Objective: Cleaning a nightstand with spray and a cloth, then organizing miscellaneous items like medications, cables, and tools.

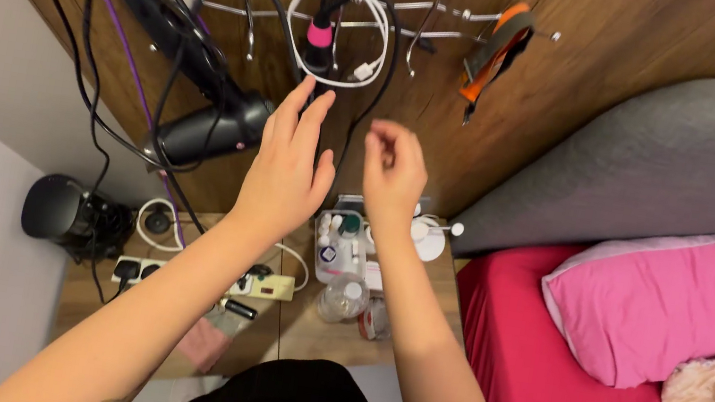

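My left hand (288, 166) is raised toward the wooden wall, fingers spread and empty, its fingertips just below a coiled white cable (342, 31) and a pink-and-black device (319, 32) hanging from the metal hook rack (445, 9). To the left of this hand hangs a black hair dryer (206, 129) with its black cord. My right hand (393, 173) is raised beside the left, fingers loosely curled with nothing seen in them.
An orange-and-grey strap (494, 51) hangs at the rack's right end. Below, a small wooden table (309, 327) carries a power strip (263, 286), a clear box of bottles (341, 246) and a black round device (55, 209). A red bed (556, 395) with a pink pillow (657, 301) lies to the right.
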